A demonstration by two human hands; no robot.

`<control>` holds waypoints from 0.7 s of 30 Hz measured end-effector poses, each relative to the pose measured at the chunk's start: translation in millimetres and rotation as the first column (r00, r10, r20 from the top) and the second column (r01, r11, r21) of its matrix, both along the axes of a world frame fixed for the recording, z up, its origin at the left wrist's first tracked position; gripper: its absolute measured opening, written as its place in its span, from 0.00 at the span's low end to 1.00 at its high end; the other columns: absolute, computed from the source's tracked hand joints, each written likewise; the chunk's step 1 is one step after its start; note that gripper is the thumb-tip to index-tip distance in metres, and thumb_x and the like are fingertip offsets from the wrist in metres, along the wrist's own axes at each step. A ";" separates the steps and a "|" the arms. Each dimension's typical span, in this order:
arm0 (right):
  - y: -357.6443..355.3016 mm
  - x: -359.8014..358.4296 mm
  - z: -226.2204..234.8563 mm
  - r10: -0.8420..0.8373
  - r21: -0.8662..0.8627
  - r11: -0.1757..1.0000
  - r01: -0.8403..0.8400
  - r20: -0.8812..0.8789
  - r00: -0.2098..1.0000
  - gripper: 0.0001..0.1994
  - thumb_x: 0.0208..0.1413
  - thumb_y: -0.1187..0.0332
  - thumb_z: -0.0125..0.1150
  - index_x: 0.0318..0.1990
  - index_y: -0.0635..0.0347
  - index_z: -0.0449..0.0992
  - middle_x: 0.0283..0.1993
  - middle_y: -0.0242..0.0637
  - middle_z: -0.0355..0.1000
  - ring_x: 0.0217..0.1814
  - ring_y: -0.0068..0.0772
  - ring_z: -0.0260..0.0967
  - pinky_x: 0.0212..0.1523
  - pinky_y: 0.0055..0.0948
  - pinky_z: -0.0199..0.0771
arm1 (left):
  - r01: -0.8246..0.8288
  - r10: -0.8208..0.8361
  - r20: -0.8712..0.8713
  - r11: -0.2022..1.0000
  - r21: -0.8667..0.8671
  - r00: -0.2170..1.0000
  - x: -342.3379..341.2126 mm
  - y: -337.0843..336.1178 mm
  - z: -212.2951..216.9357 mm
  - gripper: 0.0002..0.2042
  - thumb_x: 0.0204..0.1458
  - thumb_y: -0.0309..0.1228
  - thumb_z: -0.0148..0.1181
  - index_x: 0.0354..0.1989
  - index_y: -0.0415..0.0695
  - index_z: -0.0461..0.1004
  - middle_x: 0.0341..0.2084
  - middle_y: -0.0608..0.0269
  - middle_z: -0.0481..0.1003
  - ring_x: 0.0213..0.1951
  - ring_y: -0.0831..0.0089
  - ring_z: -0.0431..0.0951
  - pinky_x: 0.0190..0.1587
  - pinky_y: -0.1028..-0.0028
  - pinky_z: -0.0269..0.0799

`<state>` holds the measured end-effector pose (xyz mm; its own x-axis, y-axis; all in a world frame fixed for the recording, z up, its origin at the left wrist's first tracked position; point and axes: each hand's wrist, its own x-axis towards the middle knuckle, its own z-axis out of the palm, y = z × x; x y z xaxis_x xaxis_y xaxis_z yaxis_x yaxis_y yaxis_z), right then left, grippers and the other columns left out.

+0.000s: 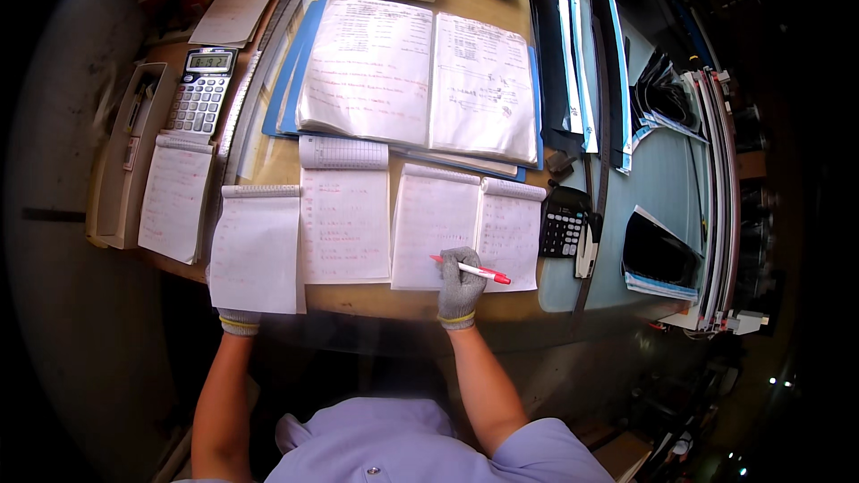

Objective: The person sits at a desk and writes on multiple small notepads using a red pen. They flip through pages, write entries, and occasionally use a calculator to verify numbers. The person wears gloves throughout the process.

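Note:
My right hand (pixel 460 291), in a grey knitted glove with a yellow cuff band, is closed around a red and white pen (pixel 488 274). It rests at the lower edge of two handwritten pads lying side by side, the left pad (pixel 429 215) and the right pad (pixel 516 231). My left hand (pixel 240 317), gloved the same way, is mostly covered by a notepad (pixel 257 250) that overhangs the table's near edge; its fingers are hidden. Between them lies another pad (pixel 347 224) with red writing, its top pages folded over.
Beyond the pads, an open book of sheets (pixel 367 72) rests on blue folders (pixel 286 94). Calculators stand at left (pixel 201 98) and right (pixel 562 224), the latter beside a pale cutter-like tool (pixel 585 250). A long box (pixel 139 161) sits far left; black pieces (pixel 660 255) lie right.

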<state>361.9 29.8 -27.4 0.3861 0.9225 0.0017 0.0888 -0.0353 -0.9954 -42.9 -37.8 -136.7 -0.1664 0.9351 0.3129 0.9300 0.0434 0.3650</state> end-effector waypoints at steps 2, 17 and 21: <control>-3.4 -0.3 -1.3 -0.003 0.027 1.000 0.003 -0.009 1.000 0.02 0.64 0.77 0.58 0.37 0.63 0.75 0.29 0.28 0.69 0.29 0.17 0.63 0.32 0.21 0.66 | 0.000 -0.001 0.038 1.000 0.019 0.999 -2.9 -0.7 -3.3 0.29 0.55 0.44 0.69 0.60 0.39 0.69 0.54 0.49 0.72 0.55 0.53 0.73 0.58 0.57 0.70; -12.7 6.1 -21.8 0.010 0.061 0.998 -0.014 0.081 0.997 0.02 0.62 0.80 0.58 0.36 0.66 0.74 0.34 0.31 0.69 0.34 0.20 0.67 0.38 0.22 0.71 | -0.004 0.006 0.375 1.000 -0.008 0.927 -11.2 -6.4 -25.9 0.29 0.57 0.42 0.67 0.62 0.40 0.68 0.55 0.50 0.72 0.57 0.54 0.74 0.61 0.57 0.69; -12.5 6.3 -21.9 -0.002 0.073 0.997 -0.005 0.093 0.996 0.02 0.62 0.80 0.57 0.37 0.66 0.74 0.35 0.31 0.69 0.34 0.21 0.67 0.38 0.23 0.71 | -0.020 0.008 0.353 0.999 0.031 0.936 -3.1 -1.9 -13.9 0.28 0.57 0.41 0.68 0.61 0.39 0.69 0.54 0.50 0.73 0.56 0.54 0.74 0.60 0.57 0.69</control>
<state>368.2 17.3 -49.4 0.3797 0.9191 0.1051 0.1810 0.0376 -0.9828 -46.0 -39.7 -150.6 -0.2850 0.9217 0.2630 0.7406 0.0376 0.6709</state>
